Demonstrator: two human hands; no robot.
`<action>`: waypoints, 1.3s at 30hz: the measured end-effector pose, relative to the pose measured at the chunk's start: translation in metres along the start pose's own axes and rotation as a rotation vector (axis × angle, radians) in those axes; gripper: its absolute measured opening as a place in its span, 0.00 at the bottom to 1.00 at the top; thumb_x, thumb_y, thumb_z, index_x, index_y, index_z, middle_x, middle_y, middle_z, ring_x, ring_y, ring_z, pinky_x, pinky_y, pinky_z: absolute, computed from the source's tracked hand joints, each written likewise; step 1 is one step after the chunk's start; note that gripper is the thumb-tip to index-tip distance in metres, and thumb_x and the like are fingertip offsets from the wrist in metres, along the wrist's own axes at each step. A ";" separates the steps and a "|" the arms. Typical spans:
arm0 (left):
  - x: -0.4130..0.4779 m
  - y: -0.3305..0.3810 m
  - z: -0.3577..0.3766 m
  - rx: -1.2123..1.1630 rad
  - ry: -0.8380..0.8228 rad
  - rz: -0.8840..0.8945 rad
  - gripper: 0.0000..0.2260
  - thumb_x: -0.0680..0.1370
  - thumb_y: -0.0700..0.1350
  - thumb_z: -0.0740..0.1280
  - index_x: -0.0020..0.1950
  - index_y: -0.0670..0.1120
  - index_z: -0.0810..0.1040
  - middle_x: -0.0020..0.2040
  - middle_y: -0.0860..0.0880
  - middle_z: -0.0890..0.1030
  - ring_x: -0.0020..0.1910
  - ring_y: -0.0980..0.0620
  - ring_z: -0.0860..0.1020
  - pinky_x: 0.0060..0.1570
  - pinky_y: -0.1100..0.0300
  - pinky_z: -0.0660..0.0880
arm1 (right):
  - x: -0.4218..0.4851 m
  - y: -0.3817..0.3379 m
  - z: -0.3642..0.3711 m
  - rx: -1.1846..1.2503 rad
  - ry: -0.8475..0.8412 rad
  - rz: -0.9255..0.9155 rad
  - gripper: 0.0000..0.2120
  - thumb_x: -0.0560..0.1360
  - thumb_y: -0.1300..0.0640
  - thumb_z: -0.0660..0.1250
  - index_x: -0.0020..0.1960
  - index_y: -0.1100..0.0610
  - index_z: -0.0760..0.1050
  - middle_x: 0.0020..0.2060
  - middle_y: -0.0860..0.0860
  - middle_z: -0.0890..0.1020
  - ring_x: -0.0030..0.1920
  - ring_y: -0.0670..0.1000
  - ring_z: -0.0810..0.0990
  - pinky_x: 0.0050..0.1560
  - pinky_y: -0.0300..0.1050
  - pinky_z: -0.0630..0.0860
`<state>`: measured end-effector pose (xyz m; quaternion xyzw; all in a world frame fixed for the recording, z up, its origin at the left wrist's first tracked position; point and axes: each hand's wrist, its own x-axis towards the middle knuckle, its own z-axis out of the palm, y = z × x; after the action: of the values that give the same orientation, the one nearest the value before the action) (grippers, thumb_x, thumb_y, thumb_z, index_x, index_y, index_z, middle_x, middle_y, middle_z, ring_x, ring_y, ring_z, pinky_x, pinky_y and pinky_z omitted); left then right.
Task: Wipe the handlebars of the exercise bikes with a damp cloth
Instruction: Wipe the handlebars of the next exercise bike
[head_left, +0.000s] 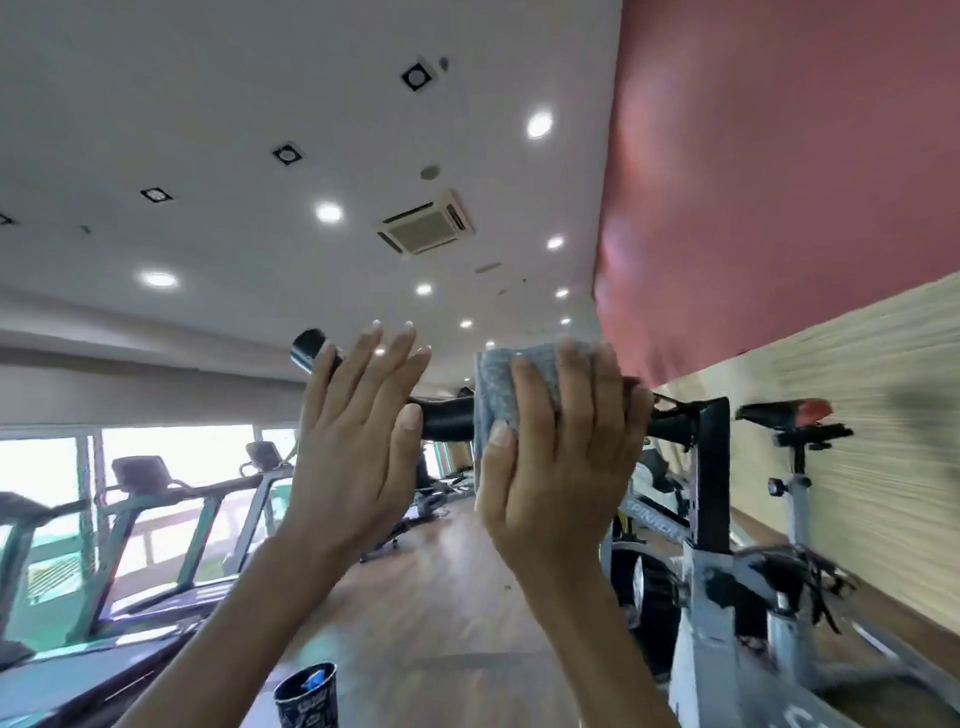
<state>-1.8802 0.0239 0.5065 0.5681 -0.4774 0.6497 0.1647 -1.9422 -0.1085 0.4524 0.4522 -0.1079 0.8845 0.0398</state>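
Your two bare forearms rise from the bottom edge, and just left of them stands one dark, patterned cup (306, 695) with something blue and white inside that is too blurred to name; your left hand (358, 431) lies flat against the handlebar (447, 422), its four fingers straight and together and the thumb resting on the bar, gripping nothing; your right hand (561, 457) wraps the cloth (498, 387) around the same bar, fingers curled over the top and the thumb pressing the fabric from the near side; the cloth is grey, nubbly and folded thick, and it covers the bar between your two hands and the stem; the handlebar is a smooth black tube, glossy, bending up to a rounded end above your left fingers; it sits on a black square post on one exercise bike (701, 571), whose frame is grey painted metal with pale lettering, with a dark flywheel low down and one black saddle (784, 413) with a red rear on a slim post; three treadmills (150, 488) stand in a row on the left before bright windows, with dark decks and greenish uprights; the floor (447, 582) is brown wood plank; the wall on the right is a matt red panel over a pale, finely striped surface; the white ceiling carries at least eight round lit lamps, four dark square fittings and one square air-conditioning grille (426, 223).
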 end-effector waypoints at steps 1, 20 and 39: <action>-0.001 0.002 0.001 0.000 0.018 -0.003 0.24 0.84 0.49 0.44 0.64 0.41 0.77 0.66 0.45 0.77 0.69 0.44 0.70 0.72 0.42 0.59 | 0.003 0.000 -0.006 -0.027 -0.060 -0.072 0.19 0.79 0.52 0.54 0.66 0.56 0.72 0.65 0.57 0.73 0.68 0.60 0.69 0.74 0.59 0.57; 0.048 -0.016 -0.058 -0.221 -0.633 -0.012 0.14 0.80 0.45 0.55 0.51 0.45 0.80 0.51 0.49 0.81 0.56 0.46 0.77 0.66 0.48 0.61 | 0.118 -0.020 -0.050 -0.316 -1.221 0.103 0.12 0.76 0.52 0.57 0.45 0.56 0.76 0.36 0.50 0.76 0.40 0.54 0.75 0.58 0.50 0.67; 0.077 -0.041 -0.070 -0.226 -0.896 0.010 0.14 0.80 0.42 0.53 0.55 0.44 0.77 0.49 0.50 0.78 0.52 0.47 0.77 0.68 0.46 0.58 | 0.116 -0.092 -0.029 -0.424 -1.588 0.232 0.19 0.83 0.51 0.50 0.61 0.57 0.76 0.55 0.52 0.80 0.60 0.55 0.76 0.72 0.56 0.60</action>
<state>-1.9131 0.0752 0.6001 0.7692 -0.5721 0.2848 0.0000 -2.0181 -0.0156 0.5442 0.9108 -0.3145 0.2616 -0.0553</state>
